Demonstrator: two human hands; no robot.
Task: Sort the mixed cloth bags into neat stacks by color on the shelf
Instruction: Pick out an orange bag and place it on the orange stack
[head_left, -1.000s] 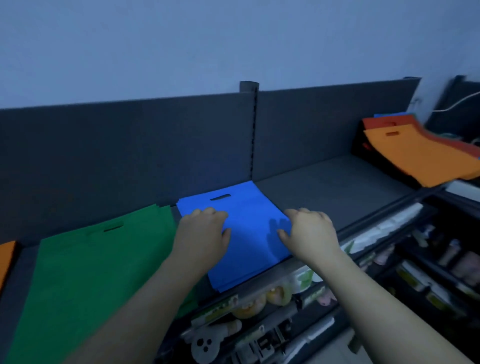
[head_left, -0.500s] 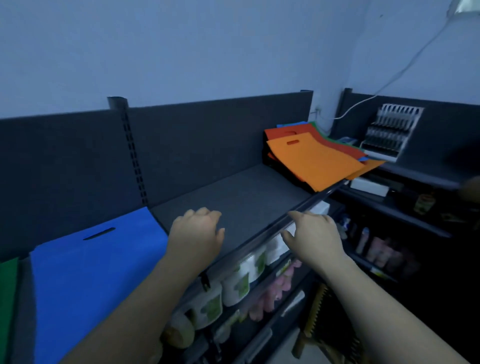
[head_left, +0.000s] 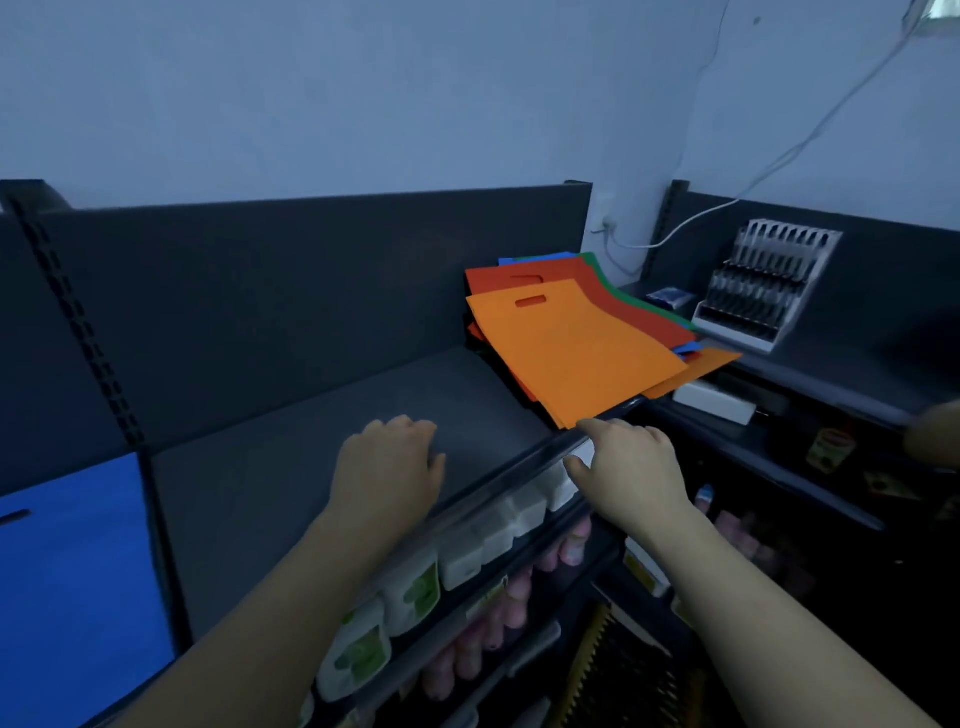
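**Both hands empty by the mixed pile**

The dark shelf (head_left: 311, 467) carries a blue bag (head_left: 67, 571) flat at its left and the orange-topped mixed pile (head_left: 571, 353) at its right. The left hand (head_left: 387, 467) hovers between them, loosely curled and empty. The right hand (head_left: 631, 473), also empty, reaches a finger toward the pile's near corner.

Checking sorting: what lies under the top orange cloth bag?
Red cloth bag, green bag edge, blue bag edge and orange bag corner show beneath; fully covered ones cannot be seen.

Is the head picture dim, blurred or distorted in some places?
Head view: dim bluish light, no glare; the wide lens bends the back panel; the blue bag and the upright at left are blurred; the orange bag, left hand and right hand look fairly sharp; the lower shelves sink into shadow.
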